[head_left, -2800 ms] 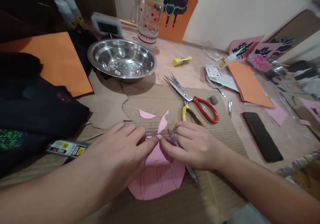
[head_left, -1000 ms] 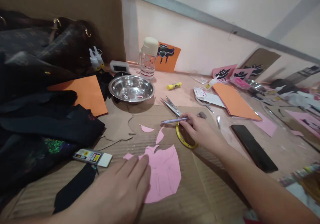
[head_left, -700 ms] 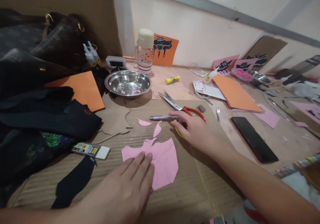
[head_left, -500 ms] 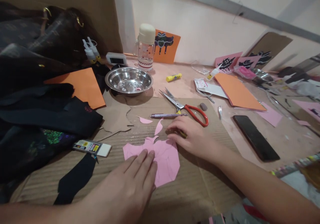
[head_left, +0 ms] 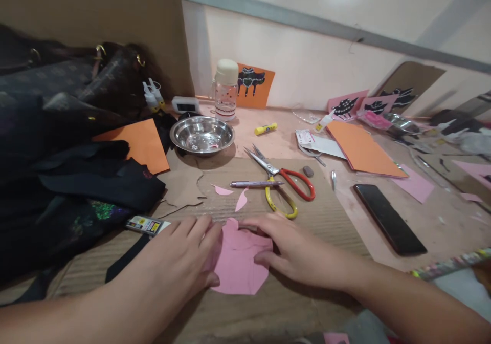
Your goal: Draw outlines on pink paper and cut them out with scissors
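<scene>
A pink paper cutout (head_left: 240, 272) with faint pencil lines lies between my hands on the corrugated cardboard (head_left: 307, 313). My left hand (head_left: 187, 257) grips its left side, fingers over the upper edge and thumb near the bottom. On the other side, my right hand (head_left: 284, 246) has the right edge between thumb and fingers. Just beyond are scissors (head_left: 272, 169) with one red and one yellow handle, lying open. A mechanical pencil (head_left: 257, 184) rests across them. Two pink paper scraps, one a curved sliver (head_left: 241, 200), lie nearer the paper.
A steel bowl (head_left: 176, 142) and a lidded bottle (head_left: 225, 95) stand at the back, with a yellow glue stick (head_left: 266, 128) to their right. Black fabric (head_left: 95, 185) and an eraser (head_left: 146, 225) are at left. A phone (head_left: 389, 218) and orange sheets (head_left: 366, 147) lie at right.
My left hand has shifted from the middle of the pink paper to its left edge. My right hand has come down from near the scissors onto the paper's right side, uncovering the yellow handle.
</scene>
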The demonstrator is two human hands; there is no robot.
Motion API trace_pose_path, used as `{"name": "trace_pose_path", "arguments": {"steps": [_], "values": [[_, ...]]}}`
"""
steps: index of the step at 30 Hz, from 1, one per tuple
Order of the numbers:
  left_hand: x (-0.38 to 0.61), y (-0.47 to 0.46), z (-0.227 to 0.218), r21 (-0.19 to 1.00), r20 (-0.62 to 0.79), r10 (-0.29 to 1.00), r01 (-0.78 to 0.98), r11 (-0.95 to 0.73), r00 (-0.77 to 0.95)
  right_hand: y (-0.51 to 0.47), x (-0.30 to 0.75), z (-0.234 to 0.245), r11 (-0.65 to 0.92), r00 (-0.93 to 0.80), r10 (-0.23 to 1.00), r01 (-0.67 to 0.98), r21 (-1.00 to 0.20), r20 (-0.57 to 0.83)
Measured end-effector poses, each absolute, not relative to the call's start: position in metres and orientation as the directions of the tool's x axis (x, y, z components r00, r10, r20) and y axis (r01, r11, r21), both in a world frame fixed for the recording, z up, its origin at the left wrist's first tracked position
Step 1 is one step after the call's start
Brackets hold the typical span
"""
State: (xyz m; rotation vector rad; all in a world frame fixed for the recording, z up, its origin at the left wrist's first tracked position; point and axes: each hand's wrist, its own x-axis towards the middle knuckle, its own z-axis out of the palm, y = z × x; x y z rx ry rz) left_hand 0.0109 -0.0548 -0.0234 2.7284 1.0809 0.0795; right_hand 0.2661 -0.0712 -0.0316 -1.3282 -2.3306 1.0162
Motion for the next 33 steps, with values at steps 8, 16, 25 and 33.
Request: {"name": "trace_pose_path", "arguments": {"steps": [8,16,25,33], "values": [[0.016,-0.037,-0.023,0.987,-0.055,0.662,0.142,-0.078,0.748,-0.069,0.241,-0.018,0.797,-0.672,0.604,0.525,-0.300,0.428],[0.025,-0.024,-0.034,0.961,-0.244,0.712,0.065,0.269,0.659,-0.070,0.225,-0.014,0.902,-0.812,0.428,0.413,-0.127,0.398],[0.022,-0.006,-0.035,0.940,-0.292,0.719,0.326,0.095,0.631,-0.017,0.309,-0.021,0.351,-0.333,0.927,0.932,-0.088,0.172],[0.015,0.005,-0.036,0.758,-0.097,0.745,0.533,-0.374,0.660,-0.009,0.303,-0.041,0.427,-0.455,0.874,0.886,0.179,0.171]]}}
